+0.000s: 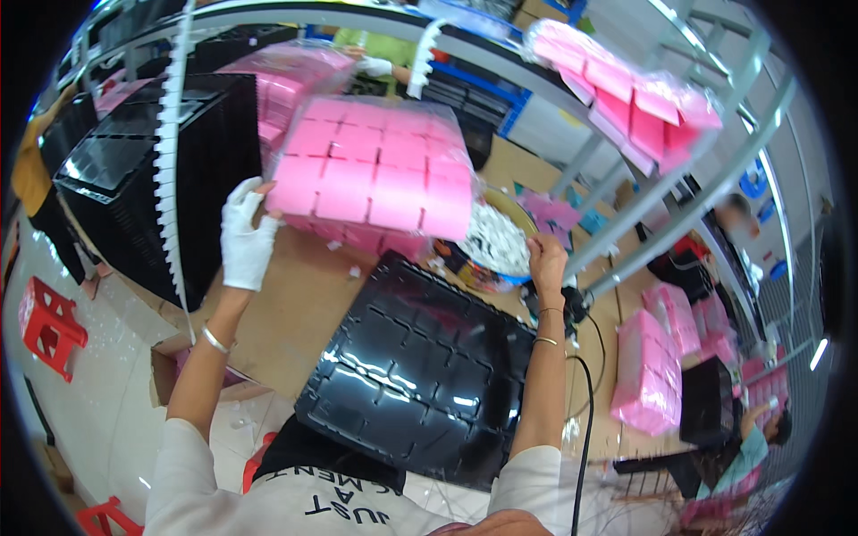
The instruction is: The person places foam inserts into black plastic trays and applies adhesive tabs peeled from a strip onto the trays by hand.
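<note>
My left hand (248,237), in a white glove with bare fingertips, is beside the left corner of a stack of pink slotted sheets (371,165) in clear plastic. Its thumb and forefinger are apart at the stack's edge. My bare right hand (547,261) is closed, fingertips together, at the right rim of a round tub (517,210). Whatever it may hold is too small to make out. White small pieces (497,239) fill the tub. Nearest me, a black slotted panel (416,366) with a glossy surface lies tilted between my forearms.
A tall black slotted stack (170,179) stands at left, behind a hanging white notched strip (168,152). Grey metal rails (684,188) cross at right, near a black cable (585,429). Pink bundles (645,371) sit farther right. Red stools (52,326) stand on the floor. Other people work nearby.
</note>
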A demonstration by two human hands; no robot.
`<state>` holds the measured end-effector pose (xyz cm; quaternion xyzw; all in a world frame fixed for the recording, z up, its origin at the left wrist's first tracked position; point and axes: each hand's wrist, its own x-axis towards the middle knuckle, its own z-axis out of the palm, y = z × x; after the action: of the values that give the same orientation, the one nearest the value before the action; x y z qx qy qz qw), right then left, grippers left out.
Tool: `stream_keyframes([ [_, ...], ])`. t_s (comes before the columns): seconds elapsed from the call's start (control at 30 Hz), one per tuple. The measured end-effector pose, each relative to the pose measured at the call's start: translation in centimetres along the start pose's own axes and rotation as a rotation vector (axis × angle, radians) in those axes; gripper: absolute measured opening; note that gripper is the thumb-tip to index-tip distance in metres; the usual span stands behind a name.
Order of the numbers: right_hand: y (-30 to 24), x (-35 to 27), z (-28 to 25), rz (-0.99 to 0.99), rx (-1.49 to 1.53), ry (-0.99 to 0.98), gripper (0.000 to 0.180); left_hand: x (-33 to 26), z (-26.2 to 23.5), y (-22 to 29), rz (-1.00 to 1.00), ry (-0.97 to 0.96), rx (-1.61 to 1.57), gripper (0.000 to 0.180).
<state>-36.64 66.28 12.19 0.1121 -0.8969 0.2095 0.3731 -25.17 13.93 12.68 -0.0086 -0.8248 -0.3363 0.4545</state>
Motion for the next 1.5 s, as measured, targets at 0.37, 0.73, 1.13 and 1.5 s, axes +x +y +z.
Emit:
stream_keyframes([
  [0.37, -11.3, 0.9, 1.4, 0.216, 0.762, -0.222, 0.059, 3.0, 1.2, -3.4, -0.350, -0.109, -0.399, 0.024],
  [0.73, -16.3, 2.7, 1.5, 0.042, 0.431, -0.107, 0.020, 7.0, 2.4, -1.9, -0.003, 0.036, -0.063, 0.013],
  [1.13, -23.3, -1.2, -7.3, 0.097, 0.648, 0.285, 0.010, 4.1, -1.6, 5.1, 0.012, -0.084, -0.523, 0.017],
  [1.5, -20.8, -20.1, -17.2, 0.263, 0.230, 0.149, 0.009, -9.4, -4.2, 11.8, -0.333, -0.814, -0.772, 0.024],
])
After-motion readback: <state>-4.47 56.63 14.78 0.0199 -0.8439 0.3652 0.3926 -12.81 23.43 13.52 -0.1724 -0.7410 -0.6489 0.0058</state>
